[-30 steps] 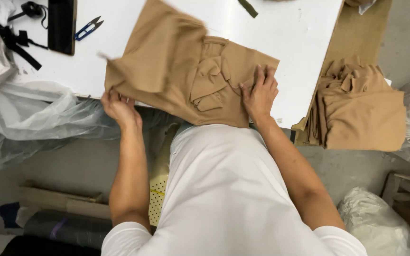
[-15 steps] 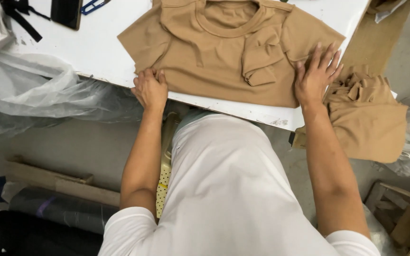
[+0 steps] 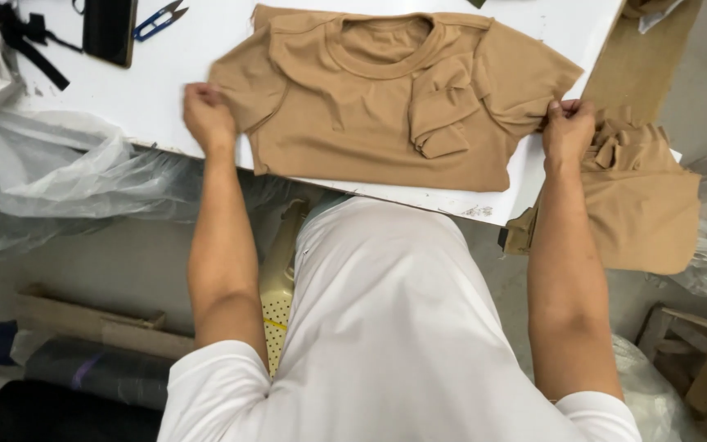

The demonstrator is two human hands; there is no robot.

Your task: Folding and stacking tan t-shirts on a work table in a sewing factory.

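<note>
White worktop [image 3: 165, 90] in a sewing or packing room, grey floor below, clear plastic sheeting [image 3: 51, 188] hanging off its left edge. We see a tan T-shirt [image 3: 386, 115] lying flat near the worktop's front edge, neckline toward the far edge, a fold of cloth bunched on its right chest. Our left hand [image 3: 209, 117] is closed, pinching the left sleeve by the front-left part of the worktop; our right hand [image 3: 568, 129] is closed on the right sleeve hem at the worktop's front-right corner. Both hands pull the sleeves apart, so we judge the step as spreading and flattening the shirt. The crumpled fold is not yet smoothed; the next move likely calls for a palm pressed over that patch, with the shirt kept square to the front edge. Blue snips [image 3: 159, 20] and a dark phone-like slab [image 3: 109, 29] sit at the far-left corner. A stack of tan garments [image 3: 640, 205] rests just off the right edge.
</note>
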